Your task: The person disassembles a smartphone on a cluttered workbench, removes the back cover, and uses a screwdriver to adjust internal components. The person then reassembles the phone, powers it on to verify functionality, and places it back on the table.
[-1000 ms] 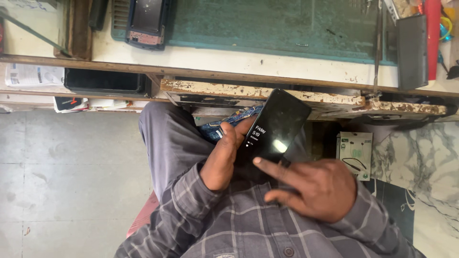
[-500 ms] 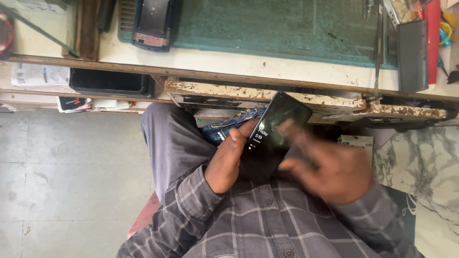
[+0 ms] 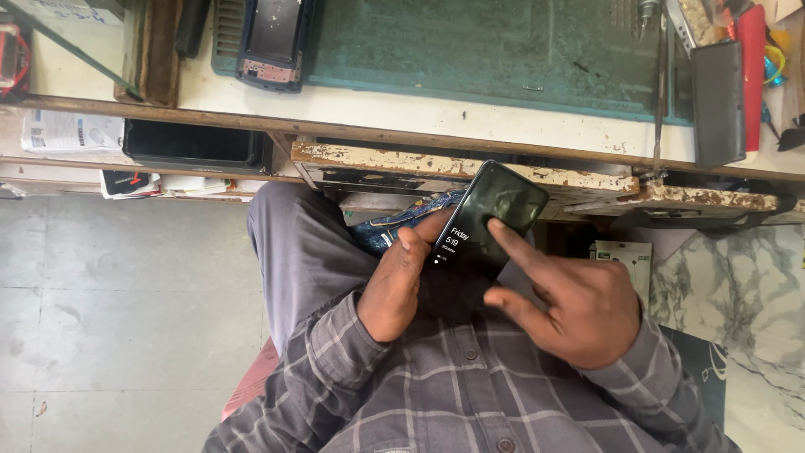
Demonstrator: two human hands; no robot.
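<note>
1. Two hands on one item. My left hand (image 3: 402, 281) has its grip closed around the lower left edge of a black phone (image 3: 490, 216), thumb on the rim. My right hand (image 3: 574, 306) holds nothing; its forefinger is stretched out with the tip on the lit screen, the other fingers curled loosely.

2. Location of the phone: tilted, above my lap, just in front of the chipped edge of the counter (image 3: 436, 113), not resting on anything.

3. Risk, as I judge it: the hold is one-handed and at the edge only. A firm press from the forefinger near the far end could lever the phone out of the left hand; it would fall past my knee to the tiled floor (image 3: 109, 319).

4. Risk: the upper corner of the phone sits near the rough counter edge; a tilt forward could knock the glass against it.

5. Containers: one black tray (image 3: 194, 147) under the counter at left; I see dark inside, contents cannot be told.

6. Papers (image 3: 63, 132) lie on the shelf beside the tray.

7. On the counter: green mat (image 3: 470, 42) with an opened phone body (image 3: 272, 38) at its left edge.
</note>
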